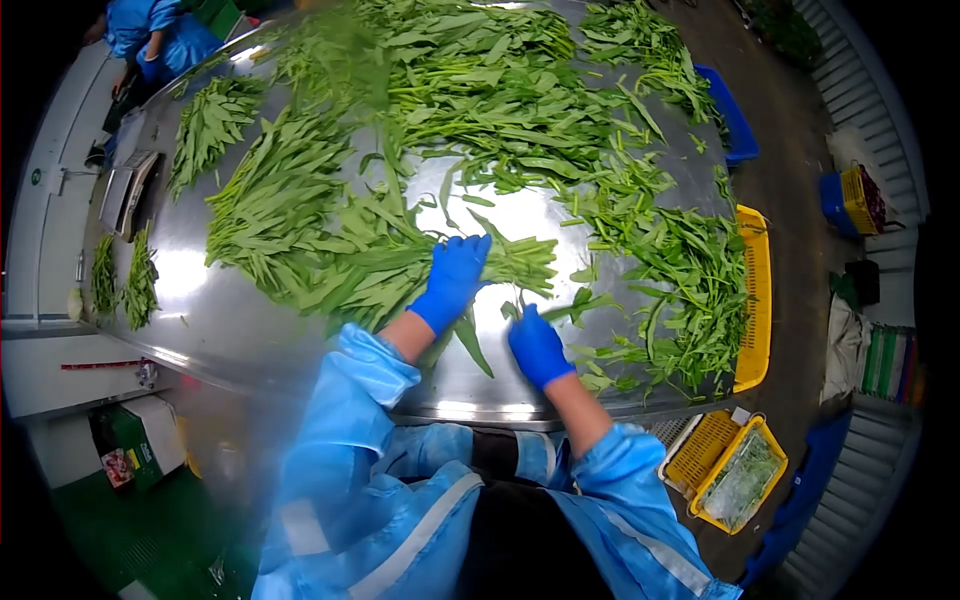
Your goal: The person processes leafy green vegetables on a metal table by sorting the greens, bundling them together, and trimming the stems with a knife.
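My left hand (455, 278), in a blue glove, is closed round a bunch of water spinach (385, 262) on the metal table. The bunch's cut stem ends (530, 262) point right, and its long narrow leaves spread left. Just below those stem ends is my right hand (538, 345), also gloved in blue, its fingers closed. Something thin sticks up from its fingertips, too small to make out. Loose leaves (583, 305) lie beside the right hand.
Large heaps of greens (480, 90) cover the table's far side, with trimmings (690, 290) at right. A yellow crate (754, 300) and a blue crate (735, 115) stand at the right edge. A scale-like device (130, 190) sits at left. Another person (160, 40) is at far left.
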